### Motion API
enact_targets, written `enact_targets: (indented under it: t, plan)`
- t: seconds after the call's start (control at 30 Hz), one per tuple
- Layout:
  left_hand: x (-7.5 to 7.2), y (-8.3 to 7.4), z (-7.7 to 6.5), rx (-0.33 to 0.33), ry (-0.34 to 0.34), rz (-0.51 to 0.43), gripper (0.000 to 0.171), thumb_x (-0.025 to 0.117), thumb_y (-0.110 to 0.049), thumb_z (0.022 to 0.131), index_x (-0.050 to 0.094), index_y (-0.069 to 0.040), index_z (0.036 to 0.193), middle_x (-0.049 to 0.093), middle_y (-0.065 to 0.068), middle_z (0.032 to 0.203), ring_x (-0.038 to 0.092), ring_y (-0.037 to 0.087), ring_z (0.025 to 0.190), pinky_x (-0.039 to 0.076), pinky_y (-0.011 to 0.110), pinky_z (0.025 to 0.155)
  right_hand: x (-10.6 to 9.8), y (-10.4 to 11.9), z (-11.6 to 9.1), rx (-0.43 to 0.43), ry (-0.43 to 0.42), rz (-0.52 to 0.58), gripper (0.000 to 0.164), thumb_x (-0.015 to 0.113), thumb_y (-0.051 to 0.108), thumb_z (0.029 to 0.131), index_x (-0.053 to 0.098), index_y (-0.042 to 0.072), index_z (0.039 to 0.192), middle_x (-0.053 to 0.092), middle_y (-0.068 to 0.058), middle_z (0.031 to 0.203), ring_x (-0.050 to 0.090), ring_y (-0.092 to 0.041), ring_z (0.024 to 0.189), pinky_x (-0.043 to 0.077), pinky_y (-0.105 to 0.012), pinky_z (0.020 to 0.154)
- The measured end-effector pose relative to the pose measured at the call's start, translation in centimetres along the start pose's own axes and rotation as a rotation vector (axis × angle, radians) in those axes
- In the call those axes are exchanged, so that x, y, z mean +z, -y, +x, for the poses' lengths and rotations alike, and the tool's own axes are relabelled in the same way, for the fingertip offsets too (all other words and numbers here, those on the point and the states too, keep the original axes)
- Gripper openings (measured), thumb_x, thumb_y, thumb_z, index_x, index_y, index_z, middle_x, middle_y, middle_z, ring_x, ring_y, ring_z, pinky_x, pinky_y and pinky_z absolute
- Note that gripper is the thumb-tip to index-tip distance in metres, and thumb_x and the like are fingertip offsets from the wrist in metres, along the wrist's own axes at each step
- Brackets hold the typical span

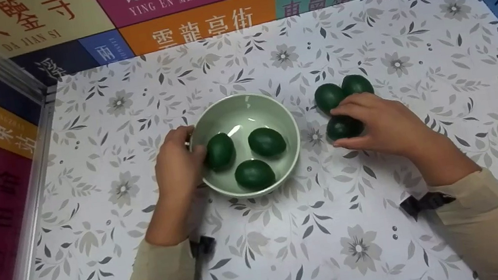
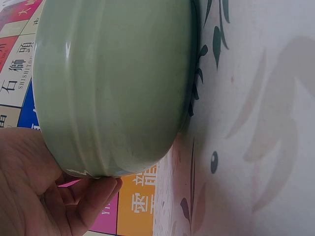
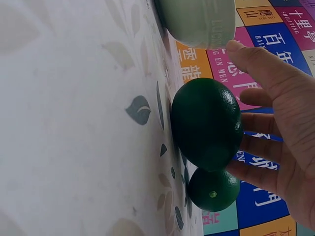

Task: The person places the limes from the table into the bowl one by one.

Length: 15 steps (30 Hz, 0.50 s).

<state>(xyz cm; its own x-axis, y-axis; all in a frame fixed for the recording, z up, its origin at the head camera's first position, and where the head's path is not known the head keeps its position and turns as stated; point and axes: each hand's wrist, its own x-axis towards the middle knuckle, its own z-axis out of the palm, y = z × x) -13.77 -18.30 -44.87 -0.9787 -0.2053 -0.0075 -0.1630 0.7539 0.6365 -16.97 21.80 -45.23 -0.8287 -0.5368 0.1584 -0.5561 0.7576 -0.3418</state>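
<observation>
Six green fruits (image 1: 254, 174) were counted: three in one bowl (image 1: 241, 147), three on one desk (image 1: 289, 242). One left hand (image 1: 176, 163) and one right hand (image 1: 382, 125) were visible.

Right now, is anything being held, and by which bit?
The left hand holds the bowl by its left rim. The right hand holds nothing, thumb apart from the green fruit.

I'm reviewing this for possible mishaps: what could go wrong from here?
The nearest loose fruit might roll or slip: it is smooth and rounded, and the right hand has not closed round it. That hand could also nudge the two fruits just beyond. The bowl might tip if the left hand pulls on its rim.
</observation>
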Motion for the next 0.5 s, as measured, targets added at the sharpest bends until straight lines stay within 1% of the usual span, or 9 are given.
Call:
enact_targets:
  t: [0.1, 0.33, 0.5]
  plan:
    - [0.01, -0.03, -0.03, -0.002, 0.002, 0.005, 0.04, 0.067, -0.013, 0.093, 0.067, -0.011, 0.133, 0.069, 0.008, 0.123, 0.066, 0.026, 0.105, 0.056, 0.044, 0.085, -0.08, -0.05, -0.02, 0.021, 0.024, -0.01, 0.063, 0.087, 0.044, 0.081, 0.069, 0.016, 0.133, 0.062, -0.005, 0.135, 0.061, -0.031, 0.121, 0.054, -0.056, 0.089]
    - [-0.06, -0.01, 0.05, -0.003, -0.002, 0.004, 0.04, 0.066, -0.013, 0.092, 0.068, -0.012, 0.132, 0.069, 0.008, 0.121, 0.066, 0.026, 0.104, 0.055, 0.044, 0.085, 0.26, -0.37, 0.02, 0.042, 0.043, -0.021, 0.062, 0.087, 0.045, 0.08, 0.069, 0.016, 0.132, 0.061, -0.006, 0.134, 0.062, -0.032, 0.117, 0.055, -0.056, 0.085]
    - [-0.08, -0.06, 0.08, -0.003, -0.002, 0.001, 0.04, 0.066, -0.013, 0.091, 0.068, -0.012, 0.132, 0.069, 0.008, 0.121, 0.066, 0.027, 0.104, 0.055, 0.045, 0.086, 0.44, -0.46, 0.05, 0.066, 0.079, -0.023, 0.062, 0.087, 0.045, 0.081, 0.068, 0.016, 0.133, 0.058, -0.006, 0.134, 0.061, -0.033, 0.115, 0.054, -0.057, 0.085]
